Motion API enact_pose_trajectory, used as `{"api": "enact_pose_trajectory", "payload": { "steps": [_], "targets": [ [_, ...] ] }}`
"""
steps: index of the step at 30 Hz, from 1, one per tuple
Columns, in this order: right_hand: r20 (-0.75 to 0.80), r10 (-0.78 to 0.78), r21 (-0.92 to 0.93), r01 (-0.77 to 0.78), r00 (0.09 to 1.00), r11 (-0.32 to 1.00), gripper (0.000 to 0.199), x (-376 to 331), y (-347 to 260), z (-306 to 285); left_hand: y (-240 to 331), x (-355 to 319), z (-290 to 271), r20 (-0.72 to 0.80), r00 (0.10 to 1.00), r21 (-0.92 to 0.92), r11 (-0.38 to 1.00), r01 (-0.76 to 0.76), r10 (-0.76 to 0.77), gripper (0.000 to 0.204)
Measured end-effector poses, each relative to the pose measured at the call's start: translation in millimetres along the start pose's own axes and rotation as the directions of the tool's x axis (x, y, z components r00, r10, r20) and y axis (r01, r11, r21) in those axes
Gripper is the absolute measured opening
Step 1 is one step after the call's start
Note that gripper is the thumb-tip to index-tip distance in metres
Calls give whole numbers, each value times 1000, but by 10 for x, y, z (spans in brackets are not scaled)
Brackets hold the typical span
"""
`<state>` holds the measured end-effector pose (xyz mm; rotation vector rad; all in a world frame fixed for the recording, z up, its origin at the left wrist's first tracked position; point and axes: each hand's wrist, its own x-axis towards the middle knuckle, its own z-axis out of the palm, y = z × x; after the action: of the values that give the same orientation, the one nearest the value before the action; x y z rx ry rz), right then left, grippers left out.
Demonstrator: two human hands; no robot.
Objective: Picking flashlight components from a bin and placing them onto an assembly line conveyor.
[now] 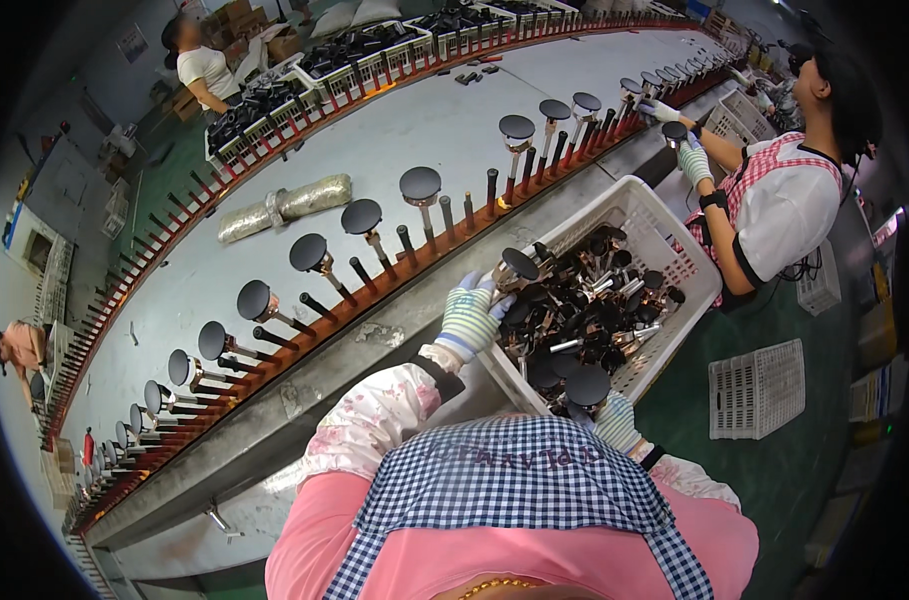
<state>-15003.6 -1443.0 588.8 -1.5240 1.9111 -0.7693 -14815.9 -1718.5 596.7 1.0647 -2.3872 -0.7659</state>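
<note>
My left hand (468, 318), in a striped knit glove, is closed round the stem of a metal part with a flat black disc on top (519, 264), above the near left rim of a white plastic basket (687, 355). Low at the basket's near side, my right hand (617, 424), gloved alike, is closed at a second black-disc part (586, 385); my apron hides some of that hand. Many loose metal and black pieces (599, 300) lie jumbled in the basket. Along the line beside it, several black-disc parts (309, 253) stand on upright rods.
A curved orange-red track (374, 290) of upright rods edges a grey table (394, 150). A plastic-wrapped roll (286, 207) lies there. A co-worker (789, 190) at the right handles similar parts. Another white crate (757, 390) stands on the green floor. Crates of black pieces (264, 120) line the far side.
</note>
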Motion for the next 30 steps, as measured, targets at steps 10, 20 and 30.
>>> {"api": "enact_pose_trajectory", "payload": {
  "steps": [10, 20, 30],
  "targets": [
    [49, 17, -2, -17, 999, 1000, 54, 326, 469, -382, -171, 446, 666, -138, 990, -293, 956, -20, -21, 39],
    [83, 109, 171, -122, 991, 978, 46, 606, 908, -606, -254, 861, 526, -280, 844, -870, 492, -23, -457, 43],
    [-29, 52, 228, -44, 998, 973, 42, 753, 1805, -418, -194, 1131, 328, -441, 788, -819, 552, -157, -430, 29]
  ]
}}
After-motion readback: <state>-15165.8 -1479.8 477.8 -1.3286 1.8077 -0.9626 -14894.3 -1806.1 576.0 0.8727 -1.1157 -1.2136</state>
